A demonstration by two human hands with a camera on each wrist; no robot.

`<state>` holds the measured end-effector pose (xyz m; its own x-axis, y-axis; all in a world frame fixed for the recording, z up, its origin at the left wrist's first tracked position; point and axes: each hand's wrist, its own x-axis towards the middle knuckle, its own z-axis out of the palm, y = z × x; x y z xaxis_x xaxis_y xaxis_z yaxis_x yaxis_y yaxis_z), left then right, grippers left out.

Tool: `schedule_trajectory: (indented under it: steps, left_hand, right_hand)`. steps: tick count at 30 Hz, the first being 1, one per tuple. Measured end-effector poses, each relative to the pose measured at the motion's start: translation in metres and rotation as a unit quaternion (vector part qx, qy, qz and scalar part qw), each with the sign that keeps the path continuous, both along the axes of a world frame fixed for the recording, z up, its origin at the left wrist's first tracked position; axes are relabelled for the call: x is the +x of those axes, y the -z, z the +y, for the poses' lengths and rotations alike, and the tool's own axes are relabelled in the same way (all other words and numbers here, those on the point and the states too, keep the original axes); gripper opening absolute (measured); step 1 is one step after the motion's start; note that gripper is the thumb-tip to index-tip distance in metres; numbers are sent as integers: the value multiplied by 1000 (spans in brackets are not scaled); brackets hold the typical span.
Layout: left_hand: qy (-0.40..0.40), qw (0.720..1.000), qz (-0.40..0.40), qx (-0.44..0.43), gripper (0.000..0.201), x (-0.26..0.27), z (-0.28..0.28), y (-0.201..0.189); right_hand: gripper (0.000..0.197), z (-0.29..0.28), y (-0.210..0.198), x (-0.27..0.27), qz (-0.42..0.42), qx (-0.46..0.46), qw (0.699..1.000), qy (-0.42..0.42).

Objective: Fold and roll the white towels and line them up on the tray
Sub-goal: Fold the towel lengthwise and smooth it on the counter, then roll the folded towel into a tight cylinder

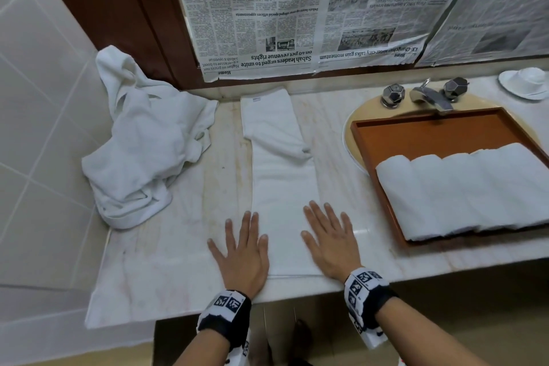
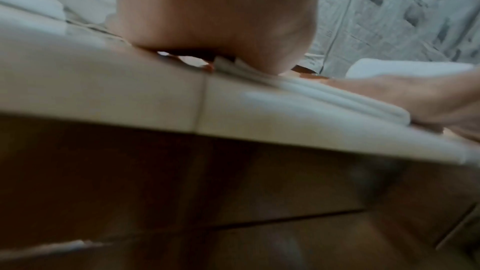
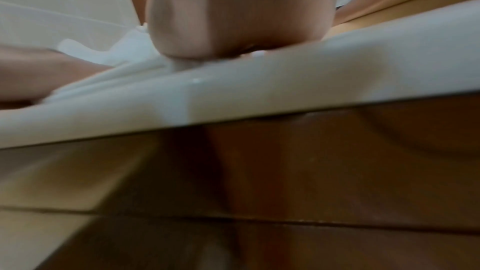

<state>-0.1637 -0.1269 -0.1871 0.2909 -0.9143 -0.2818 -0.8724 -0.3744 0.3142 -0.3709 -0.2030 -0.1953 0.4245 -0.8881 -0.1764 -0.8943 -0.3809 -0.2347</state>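
Observation:
A white towel [image 1: 282,175] folded into a long strip lies on the marble counter, running away from me, its far end doubled back. My left hand [image 1: 243,246] lies flat with spread fingers on the strip's near left edge. My right hand [image 1: 329,241] lies flat on its near right edge. Both wrist views show only a palm heel [image 2: 221,17] [image 3: 241,11] pressed down on the towel's layered edge [image 2: 324,93] [image 3: 111,81] at the counter front. An orange-brown tray [image 1: 430,131] at the right holds several rolled white towels [image 1: 463,193] side by side.
A heap of crumpled white towels [image 1: 142,140] sits at the left against the tiled wall. Beneath the tray is a sink with a chrome tap [image 1: 427,95]. A white dish [image 1: 525,83] is at the far right. Newspaper [image 1: 297,9] covers the wall behind.

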Motion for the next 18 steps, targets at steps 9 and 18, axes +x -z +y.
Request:
schedule_trajectory:
  steps: [9,18]
  left_hand:
    - [149,971,127,-138,49,35,27,-17]
    - [257,951,35,-169,27,21,33,-11]
  right_hand:
    - [46,65,-20,-12,-157,-79,983,-43]
    - [24,57,-15,-15,-113,-124,980,-104]
